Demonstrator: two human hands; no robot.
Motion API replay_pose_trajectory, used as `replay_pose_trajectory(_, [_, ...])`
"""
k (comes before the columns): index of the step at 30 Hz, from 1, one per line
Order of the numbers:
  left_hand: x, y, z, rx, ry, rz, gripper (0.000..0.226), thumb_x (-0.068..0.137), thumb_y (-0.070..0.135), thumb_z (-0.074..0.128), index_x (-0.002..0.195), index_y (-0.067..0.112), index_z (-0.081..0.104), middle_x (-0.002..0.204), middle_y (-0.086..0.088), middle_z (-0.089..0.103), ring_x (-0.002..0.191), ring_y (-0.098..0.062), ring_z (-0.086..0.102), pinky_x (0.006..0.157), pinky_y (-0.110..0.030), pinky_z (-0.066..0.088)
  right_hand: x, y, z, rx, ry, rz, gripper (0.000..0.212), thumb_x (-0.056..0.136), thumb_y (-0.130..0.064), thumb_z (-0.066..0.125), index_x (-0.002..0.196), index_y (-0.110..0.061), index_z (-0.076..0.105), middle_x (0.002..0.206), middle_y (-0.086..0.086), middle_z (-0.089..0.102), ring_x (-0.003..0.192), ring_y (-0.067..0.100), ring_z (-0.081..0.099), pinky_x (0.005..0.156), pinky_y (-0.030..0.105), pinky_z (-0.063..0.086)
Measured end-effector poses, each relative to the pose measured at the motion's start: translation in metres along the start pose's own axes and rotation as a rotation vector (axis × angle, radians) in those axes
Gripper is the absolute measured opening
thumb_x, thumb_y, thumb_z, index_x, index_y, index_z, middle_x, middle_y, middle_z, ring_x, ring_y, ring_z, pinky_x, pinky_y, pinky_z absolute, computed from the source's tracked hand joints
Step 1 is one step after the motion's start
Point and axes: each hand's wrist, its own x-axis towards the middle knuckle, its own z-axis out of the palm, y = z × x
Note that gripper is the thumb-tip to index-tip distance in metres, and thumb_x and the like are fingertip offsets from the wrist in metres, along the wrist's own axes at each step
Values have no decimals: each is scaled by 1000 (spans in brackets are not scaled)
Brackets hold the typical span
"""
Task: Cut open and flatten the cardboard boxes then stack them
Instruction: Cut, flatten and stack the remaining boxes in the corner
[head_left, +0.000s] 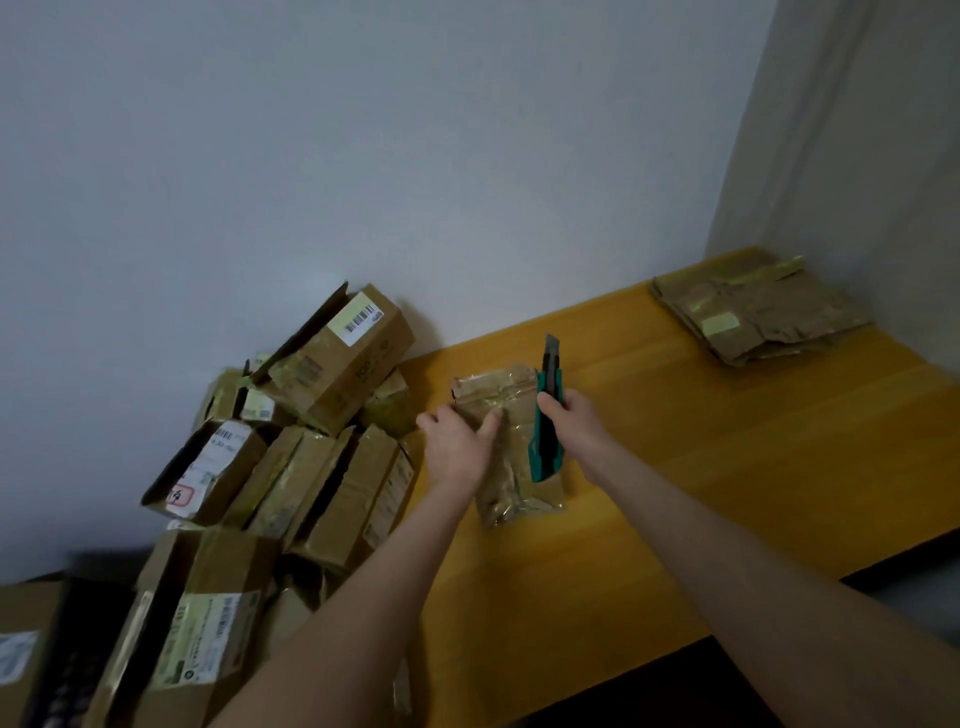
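A small flattened cardboard box (511, 452), wrapped in glossy tape, lies on the yellow table (675, 467). My left hand (460, 441) presses on its left side with the fingers spread. My right hand (574, 421) grips a green utility knife (546, 415) over the box's right edge, blade pointing away toward the wall. A stack of flattened boxes (758, 312) lies at the table's far right corner. A heap of unflattened cardboard boxes (291, 441) with shipping labels is piled at the table's left end.
A pale wall (415, 156) runs behind the table and meets a side wall at the right. The table's front edge runs diagonally at the lower right, with dark floor (675, 696) below it. More boxes spill toward the lower left.
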Motion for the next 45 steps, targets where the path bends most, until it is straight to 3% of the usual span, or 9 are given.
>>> replay_pose_trajectory(5, [16, -8, -13, 149, 51, 207, 75, 88, 53, 59, 149, 24, 28, 134, -10, 44, 109, -32, 59, 80, -39, 52, 9, 0, 0, -143, -29, -83, 23, 101, -29, 44, 112, -10, 52, 109, 9, 59, 98, 24, 58, 78, 32, 47])
replay_pose_trajectory(10, [27, 2, -21, 213, 89, 391, 42, 92, 50, 55, 124, 24, 62, 113, -4, 67, 103, -24, 63, 84, -37, 53, 17, -12, 1, -180, 52, -166, 25, 98, -33, 49, 102, -10, 57, 95, 7, 61, 84, 21, 60, 65, 30, 45])
replay_pose_trajectory(14, [29, 2, -19, 277, 14, 318, 40, 93, 53, 51, 121, 27, 64, 110, -2, 70, 99, -24, 65, 77, -38, 57, 16, -9, -2, -271, 83, -187, 20, 95, -37, 53, 82, -22, 53, 75, -3, 55, 68, 16, 56, 55, 29, 43])
replay_pose_trajectory(19, [18, -16, 3, 272, -286, 191, 47, 92, 37, 60, 137, 28, 52, 130, -2, 61, 117, -22, 57, 93, -34, 49, 6, 29, 1, -251, 34, -69, 15, 95, -38, 53, 94, -23, 56, 84, -6, 60, 87, 22, 63, 82, 41, 53])
replay_pose_trajectory(27, [16, -10, -5, 62, -14, 156, 34, 87, 24, 70, 120, 18, 67, 118, -2, 68, 111, -21, 62, 95, -35, 50, -1, 24, -2, -109, 37, -135, 18, 97, -36, 50, 85, -24, 54, 88, 1, 62, 89, 23, 63, 82, 41, 52])
replay_pose_trajectory(32, [16, 10, -15, 134, 77, 284, 28, 87, 20, 70, 114, 19, 70, 111, -1, 70, 104, -19, 64, 85, -33, 52, -1, 16, 1, -99, 55, -148, 22, 99, -33, 48, 105, -14, 57, 85, -6, 58, 77, 9, 58, 60, 22, 47])
replay_pose_trajectory(36, [12, 6, -12, 157, 120, 281, 24, 88, 18, 67, 112, 21, 69, 111, -1, 68, 102, -21, 64, 76, -31, 50, -9, 20, -6, -120, 149, -123, 23, 97, -39, 50, 102, -18, 56, 91, -1, 62, 87, 23, 63, 78, 43, 55])
replay_pose_trajectory(40, [13, 8, -12, 149, 112, 235, 23, 89, 20, 66, 112, 20, 66, 109, -1, 69, 100, -22, 65, 71, -30, 49, -30, 29, -16, -193, 154, -197, 36, 93, -50, 51, 122, -28, 50, 96, -7, 62, 82, 13, 63, 75, 41, 57])
replay_pose_trajectory(45, [14, 12, -10, 161, 118, 228, 21, 90, 21, 64, 110, 19, 66, 108, -2, 70, 100, -23, 65, 73, -30, 49, -54, 39, -11, -784, 98, -373, 57, 96, -54, 40, 148, -34, 25, 90, -7, 64, 69, 16, 63, 52, 31, 51])
